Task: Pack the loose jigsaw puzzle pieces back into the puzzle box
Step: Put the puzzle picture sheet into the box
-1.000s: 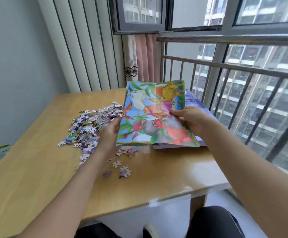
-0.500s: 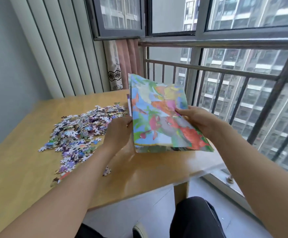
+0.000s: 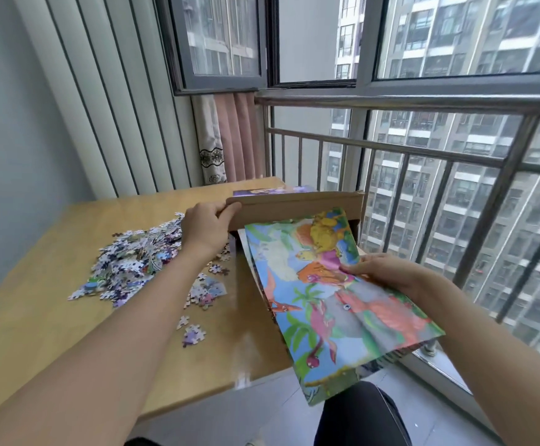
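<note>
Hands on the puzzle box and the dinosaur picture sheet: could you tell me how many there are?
2. The left hand grips the lifted box lid's left corner; the right hand holds the dinosaur picture sheet.

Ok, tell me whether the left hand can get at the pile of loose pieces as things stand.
Probably not yet: the left hand grips the cardboard box edge. The pile lies just beside it on the table, unobstructed.

Head cam only, looks fwd & down over table, close, toward window

Puzzle pieces on table, left of box.
</note>
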Motion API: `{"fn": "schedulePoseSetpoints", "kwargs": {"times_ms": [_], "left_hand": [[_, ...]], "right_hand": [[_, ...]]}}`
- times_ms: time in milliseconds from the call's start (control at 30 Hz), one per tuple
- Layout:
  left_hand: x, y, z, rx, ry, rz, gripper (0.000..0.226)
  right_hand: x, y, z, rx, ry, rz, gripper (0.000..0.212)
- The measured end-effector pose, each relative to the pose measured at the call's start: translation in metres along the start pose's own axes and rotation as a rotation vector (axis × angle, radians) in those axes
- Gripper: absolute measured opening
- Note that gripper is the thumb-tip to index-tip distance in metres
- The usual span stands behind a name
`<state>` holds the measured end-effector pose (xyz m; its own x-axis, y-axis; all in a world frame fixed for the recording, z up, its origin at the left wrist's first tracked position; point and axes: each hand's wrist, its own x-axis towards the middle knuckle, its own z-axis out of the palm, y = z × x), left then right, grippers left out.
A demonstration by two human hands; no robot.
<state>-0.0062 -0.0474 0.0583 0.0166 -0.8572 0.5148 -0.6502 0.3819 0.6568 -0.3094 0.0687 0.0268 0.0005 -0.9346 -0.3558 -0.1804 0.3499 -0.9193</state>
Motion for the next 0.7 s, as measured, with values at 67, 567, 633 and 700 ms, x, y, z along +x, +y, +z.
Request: {"fn": "schedulePoseSetpoints", "kwargs": {"times_ms": [67,567,633,700], "left_hand": [[0.001,0.0,0.0,0.0,-0.001,-0.009,0.046],[-0.004,-0.012,0.008,-0.031,-0.028,0.035,0.054],[-0.004,-0.016,0.008,-0.064,-0.045,0.04,0.051],[-0.005,-0.021,0.008,-0.111,-0.063,0.041,0.045]], "right_hand": [[-0.004,0.004,-0.002,-0.013,-0.007,0.031,0.013],[0.023,-0.006,0.012,0.251,0.0,0.218,0.023],[0.027,-0.013,0.022,0.335,0.046,0.183,0.024],[0.033,-0.011,0.028,0.605,0.152,0.082,0.026]]}}
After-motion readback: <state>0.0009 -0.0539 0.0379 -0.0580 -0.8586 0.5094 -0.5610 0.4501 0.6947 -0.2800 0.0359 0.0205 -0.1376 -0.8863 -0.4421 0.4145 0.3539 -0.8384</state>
